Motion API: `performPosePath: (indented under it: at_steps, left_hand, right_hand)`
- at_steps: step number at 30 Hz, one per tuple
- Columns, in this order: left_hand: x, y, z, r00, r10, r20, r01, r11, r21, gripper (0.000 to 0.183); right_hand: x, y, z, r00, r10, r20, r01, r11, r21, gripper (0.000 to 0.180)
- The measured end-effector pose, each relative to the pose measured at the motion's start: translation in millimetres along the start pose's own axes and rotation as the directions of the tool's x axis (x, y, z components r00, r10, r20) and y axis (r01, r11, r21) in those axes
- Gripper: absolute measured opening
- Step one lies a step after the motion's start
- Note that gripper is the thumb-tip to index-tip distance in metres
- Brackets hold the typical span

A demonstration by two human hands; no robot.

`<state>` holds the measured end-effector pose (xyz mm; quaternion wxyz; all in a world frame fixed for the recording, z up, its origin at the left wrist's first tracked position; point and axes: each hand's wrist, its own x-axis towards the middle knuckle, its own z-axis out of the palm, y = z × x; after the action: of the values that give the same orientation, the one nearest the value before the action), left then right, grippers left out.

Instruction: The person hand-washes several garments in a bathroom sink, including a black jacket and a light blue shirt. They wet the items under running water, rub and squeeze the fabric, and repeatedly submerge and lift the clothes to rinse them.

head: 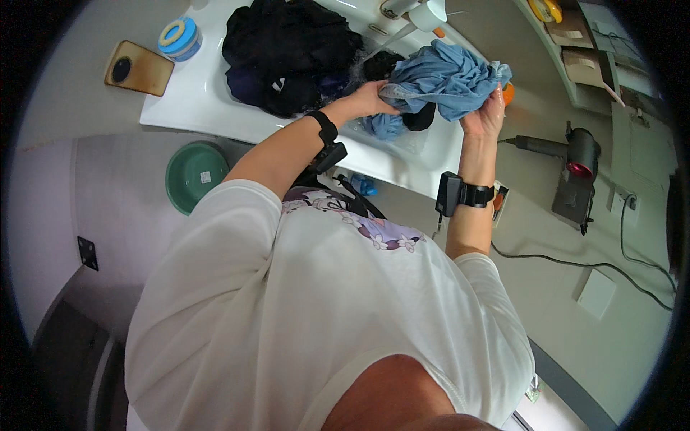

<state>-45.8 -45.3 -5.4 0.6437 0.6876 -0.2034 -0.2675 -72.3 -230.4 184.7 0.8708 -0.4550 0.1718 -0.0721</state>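
Observation:
Bunched blue cloth (444, 78) hangs between my two hands over the right part of a white sink (388, 161). My left hand (369, 101) grips its left edge, while my right hand (485, 116) holds its right end from below. Dark wet clothes (291, 51) fill the left of the basin. A stream of water (385, 46) runs from the faucet (399, 8) onto the dark cloth. Beneath my hands, more blue cloth (384, 126) and a black piece (420, 117) lie in the water.
A phone (141, 69) and a blue-lidded jar (180, 40) rest at the sink's left end. Below them stands a green basin (197, 176). On the right wall hang a hair dryer (579, 153) with its cord and a shelf (579, 64).

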Motion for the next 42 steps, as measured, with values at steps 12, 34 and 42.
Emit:
performPosePath:
  at_steps: [12,34,42]
  left_hand:
    - [-26,-7,-12,1.0,-0.019,0.016,0.005,0.775,0.632,0.062]
    - [-46,15,-29,0.794,-0.579,0.185,0.47,0.392,-0.791,0.097]
    - [-26,30,-15,0.885,-0.447,0.132,0.189,0.086,-0.978,0.082]
  right_hand:
    - [12,67,-67,0.918,0.134,0.374,0.392,-0.459,-0.797,0.072]
    - [10,77,-13,0.82,0.283,0.498,0.457,0.201,-0.866,0.07]
    - [-22,28,-3,0.941,0.221,0.257,0.072,0.609,-0.79,0.066]
